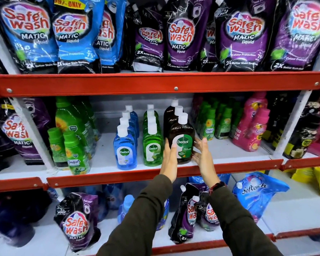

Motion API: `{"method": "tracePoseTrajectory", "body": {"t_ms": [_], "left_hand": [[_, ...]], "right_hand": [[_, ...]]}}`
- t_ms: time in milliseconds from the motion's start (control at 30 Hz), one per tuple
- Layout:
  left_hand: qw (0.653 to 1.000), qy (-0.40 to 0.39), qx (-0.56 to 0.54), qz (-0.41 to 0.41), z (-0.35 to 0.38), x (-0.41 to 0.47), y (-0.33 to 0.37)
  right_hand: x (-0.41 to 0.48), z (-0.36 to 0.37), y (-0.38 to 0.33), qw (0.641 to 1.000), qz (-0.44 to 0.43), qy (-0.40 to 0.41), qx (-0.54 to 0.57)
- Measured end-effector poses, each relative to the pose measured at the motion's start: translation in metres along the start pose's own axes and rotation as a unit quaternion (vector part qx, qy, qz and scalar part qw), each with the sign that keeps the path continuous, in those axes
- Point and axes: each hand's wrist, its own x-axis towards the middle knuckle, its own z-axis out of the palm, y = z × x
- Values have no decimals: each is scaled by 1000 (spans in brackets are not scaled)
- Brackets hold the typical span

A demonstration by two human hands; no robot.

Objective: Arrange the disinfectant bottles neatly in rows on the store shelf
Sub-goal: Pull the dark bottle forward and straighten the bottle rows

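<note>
**Brown bottle at the shelf's front edge**

Your left hand [169, 159] and right hand [203, 157] flank the front dark brown plastic Dettol bottle [182, 145], fingers spread open, left fingertips on its label, the right palm just beside it. It stands upright near the white middle shelf's [229, 150] red lip [103, 179], heading a brown row beside the green row [152, 145] and the blue row [125, 146]. Bare shelf lies to its right.
</note>
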Motion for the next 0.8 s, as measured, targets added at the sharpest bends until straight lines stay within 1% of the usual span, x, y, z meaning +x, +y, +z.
{"method": "tracePoseTrajectory", "body": {"t_ms": [100,167,200,300,333,400,500,600,667,800], "left_hand": [[1000,17,13,0,0,-4,-3],[997,61,24,31,1,-15,-8],[994,94,19,61,1,-23,-11],[968,202,-1,148,-8,-41,-16],[960,227,-6,162,-14,-42,-16],[953,251,-10,171,-25,-40,-14],[962,229,-6,147,-37,-36,-10],[972,203,-5,118,-47,-30,-10],[979,178,-20,99,-52,-28,-9],[986,125,-65,87,-62,-24,-4]], "right_hand": [[-3,0,-1,1000,-9,13,2],[-5,3,1,999,-26,32,9],[-8,5,2,998,-41,52,4],[-24,14,6,983,-129,130,-9],[-30,18,7,976,-169,135,-5],[-39,29,12,971,-221,90,-1],[-50,52,19,975,-220,-19,-17],[-54,74,22,979,-171,-93,-55],[-53,83,21,983,-131,-113,-63],[-47,93,17,989,-93,-105,-54]]}}
